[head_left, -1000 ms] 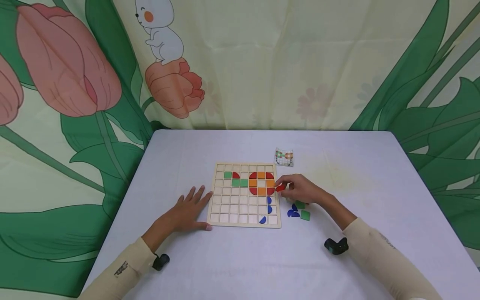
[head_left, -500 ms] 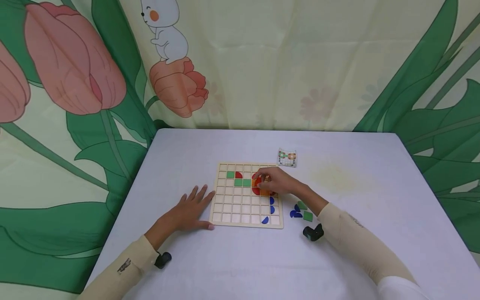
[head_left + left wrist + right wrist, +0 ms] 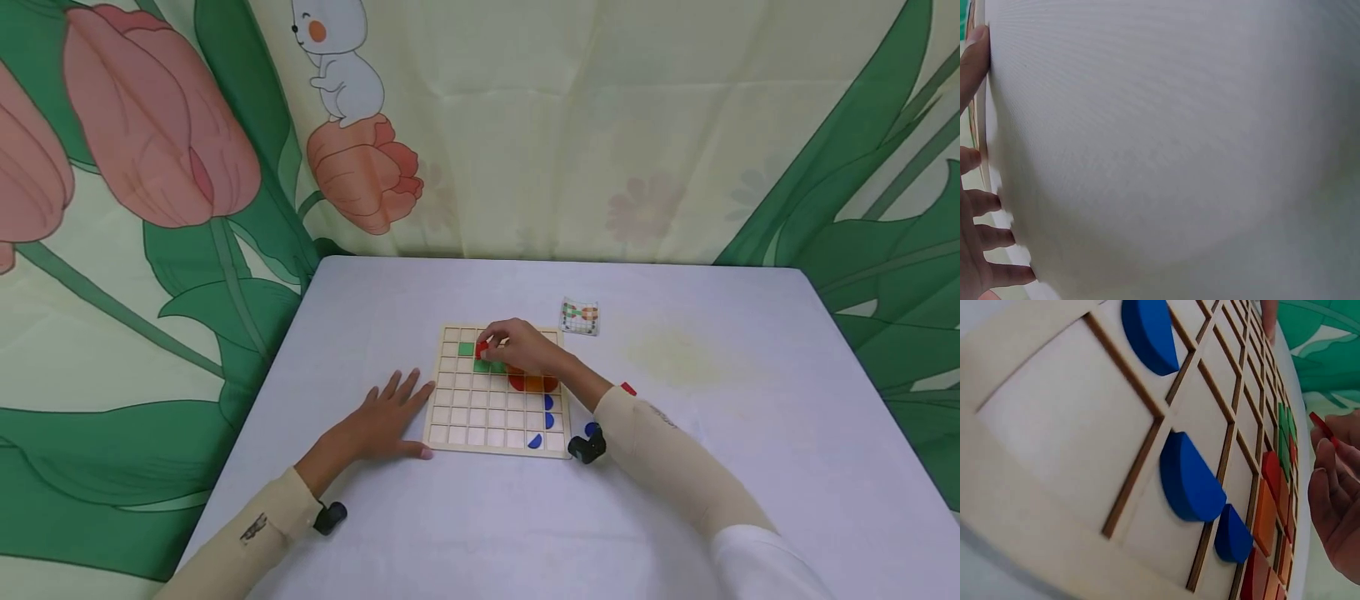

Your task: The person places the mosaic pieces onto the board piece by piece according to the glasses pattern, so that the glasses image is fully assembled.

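My right hand (image 3: pixel 517 348) reaches over the wooden grid board (image 3: pixel 480 417) and pinches a thin red tile (image 3: pixel 1324 428) between thumb and finger. That tile hovers near the upper-left cells, around green square tiles (image 3: pixel 466 349). Spread flat on the table, my left hand (image 3: pixel 392 421) touches the board's left edge with its fingertips. Blue half-circle tiles (image 3: pixel 1192 478) lie in cells on the board's right side. Red tiles (image 3: pixel 516 383) and orange square tiles (image 3: pixel 1265 517) form a cluster at the upper right, partly hidden under my right hand in the head view.
A small pattern card (image 3: pixel 580 317) lies behind the board's right corner. Beside my right sleeve show a loose red tile (image 3: pixel 628 388) and a loose blue tile (image 3: pixel 592 429); the sleeve hides what lies under it. A printed curtain (image 3: pixel 570 167) hangs behind the table.
My right hand has moved left from the board's right edge, across the red and orange cluster, to the green tiles, carrying the red tile. The left hand stays in place.
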`<state>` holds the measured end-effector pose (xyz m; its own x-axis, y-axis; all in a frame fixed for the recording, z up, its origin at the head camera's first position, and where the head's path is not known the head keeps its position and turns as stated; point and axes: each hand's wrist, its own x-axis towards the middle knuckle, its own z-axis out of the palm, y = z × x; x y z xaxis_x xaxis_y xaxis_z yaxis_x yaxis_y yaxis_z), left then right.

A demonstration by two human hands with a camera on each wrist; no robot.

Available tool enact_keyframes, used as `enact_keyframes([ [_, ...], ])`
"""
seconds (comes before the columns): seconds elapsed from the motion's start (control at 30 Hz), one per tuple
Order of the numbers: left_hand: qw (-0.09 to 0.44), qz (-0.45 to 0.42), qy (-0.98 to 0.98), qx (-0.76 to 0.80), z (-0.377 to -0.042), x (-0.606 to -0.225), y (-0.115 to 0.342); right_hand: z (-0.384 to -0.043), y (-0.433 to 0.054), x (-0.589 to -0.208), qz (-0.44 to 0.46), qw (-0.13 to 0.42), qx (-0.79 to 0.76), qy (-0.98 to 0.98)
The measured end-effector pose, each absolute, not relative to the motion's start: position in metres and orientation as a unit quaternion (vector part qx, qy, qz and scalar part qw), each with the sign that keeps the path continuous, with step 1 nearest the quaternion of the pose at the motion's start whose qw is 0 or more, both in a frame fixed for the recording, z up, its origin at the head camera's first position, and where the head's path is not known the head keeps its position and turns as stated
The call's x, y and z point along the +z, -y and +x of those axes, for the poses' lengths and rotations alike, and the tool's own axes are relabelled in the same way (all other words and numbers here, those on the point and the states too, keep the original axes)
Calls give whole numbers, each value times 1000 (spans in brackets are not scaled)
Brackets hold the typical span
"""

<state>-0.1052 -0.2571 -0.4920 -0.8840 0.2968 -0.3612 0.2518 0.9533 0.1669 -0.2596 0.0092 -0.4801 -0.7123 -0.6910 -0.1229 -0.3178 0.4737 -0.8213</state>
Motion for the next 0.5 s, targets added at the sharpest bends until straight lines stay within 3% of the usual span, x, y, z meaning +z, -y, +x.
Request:
enact_keyframes([
  [0.3, 202, 138, -968, 59, -104, -487, 256, -266, 15, -482, -298, 246, -421, -821],
  [0.5, 202, 139, -968, 51, -104, -486, 256, -268, 30, -486, -313, 230, -408, -826],
])
